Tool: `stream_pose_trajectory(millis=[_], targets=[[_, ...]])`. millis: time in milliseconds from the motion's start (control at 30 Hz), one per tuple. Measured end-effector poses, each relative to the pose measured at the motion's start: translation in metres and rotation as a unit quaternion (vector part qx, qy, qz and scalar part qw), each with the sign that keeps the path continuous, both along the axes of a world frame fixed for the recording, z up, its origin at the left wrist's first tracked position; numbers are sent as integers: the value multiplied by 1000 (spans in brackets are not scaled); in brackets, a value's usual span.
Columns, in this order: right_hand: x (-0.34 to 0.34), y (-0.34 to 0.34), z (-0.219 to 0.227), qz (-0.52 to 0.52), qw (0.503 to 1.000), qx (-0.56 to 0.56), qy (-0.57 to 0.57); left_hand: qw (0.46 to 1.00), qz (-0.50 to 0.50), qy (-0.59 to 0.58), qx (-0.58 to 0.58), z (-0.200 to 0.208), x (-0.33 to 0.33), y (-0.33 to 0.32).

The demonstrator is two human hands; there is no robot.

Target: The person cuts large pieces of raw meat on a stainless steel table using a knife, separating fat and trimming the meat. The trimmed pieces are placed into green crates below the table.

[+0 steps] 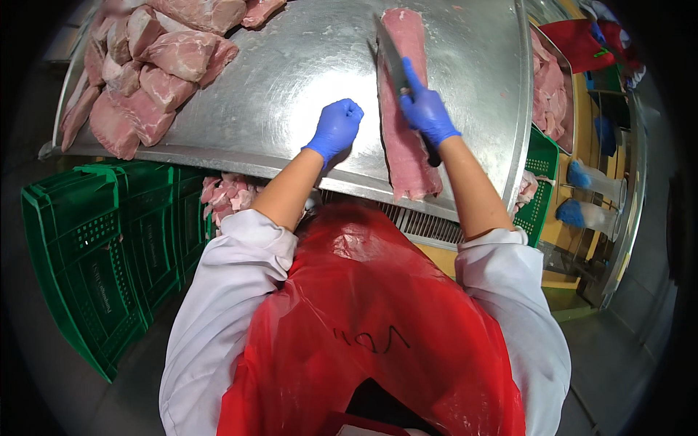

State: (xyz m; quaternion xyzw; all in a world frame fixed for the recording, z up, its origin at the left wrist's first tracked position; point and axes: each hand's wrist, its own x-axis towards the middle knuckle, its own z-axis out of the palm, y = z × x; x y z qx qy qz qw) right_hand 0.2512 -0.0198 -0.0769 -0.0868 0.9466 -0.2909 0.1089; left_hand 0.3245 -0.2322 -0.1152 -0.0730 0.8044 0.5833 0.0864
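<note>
Long pink meat strip (pixel 407 156) on the metal bench (pixel 291 87) — likely weighty, soft and slippery, so best held with a flat palm mid-length, clear of the knife (pixel 394 64). It lies beneath the right hand (pixel 427 115), can't tell if touching, and just right of the left hand (pixel 337 127) — right fingers wrapped round the knife, 1 stretched along it; left fingers curled into a fist.

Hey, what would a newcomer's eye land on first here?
Probably the red apron filling the lower middle. Next, the blue-gloved right hand holding a knife along a long piece of meat, right of centre on the steel table. Then the pink meat heap at upper left.
</note>
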Motion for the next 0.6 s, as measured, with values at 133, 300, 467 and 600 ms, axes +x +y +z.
stream_pose_trajectory(millis=[133,300,467,600], targets=[[22,10,-17,-19,998,-51,7,993,44,105,-9,50,30,-44],[32,50,28,-121,966,-188,-130,981,4,30,-191,41,159,-208],[-41,20,23,-60,980,-128,-143,856,-98,-226,-455,20,241,-260],[-134,-27,-2,-21,991,-30,-133,837,-51,-185,-513,19,215,-230]])
